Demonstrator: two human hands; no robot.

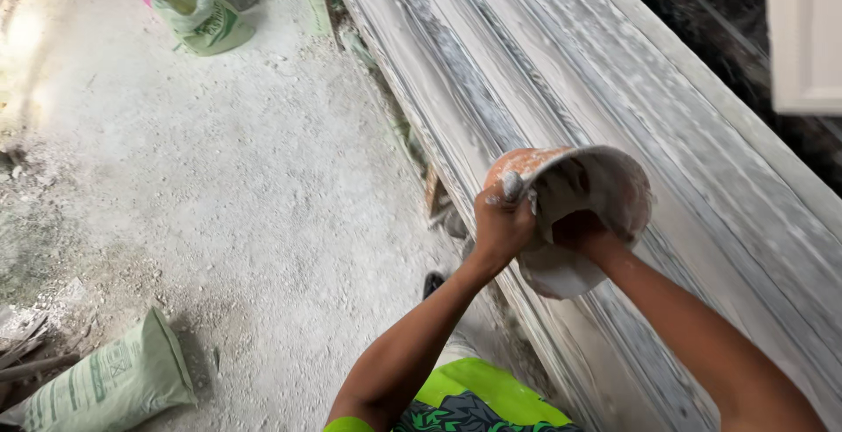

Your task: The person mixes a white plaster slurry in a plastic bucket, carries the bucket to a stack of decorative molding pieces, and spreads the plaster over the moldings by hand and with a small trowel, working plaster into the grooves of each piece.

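Head view: left hand (502, 221) grips the rim of the orange bowl (570, 217) above the grey moulding (667, 160); right hand (579, 228) reaches inside (fingers hidden), seemingly scooping plaster; next, spreading needs steadiness.

Single view, head-mounted, looking steeply down and a little forward from above the person's own forearms. Close range: the left hand (502, 221) and right hand (583, 230) sit near frame centre, at arm's length, around a plaster-smeared bucket (570, 213). Frame tilts, so the long grey moulded slab (614, 90) runs diagonally from upper centre to lower right. The dusty floor (219, 178) fills the left half, with sacks (114, 379) at its edges. No second view, so nothing shared.
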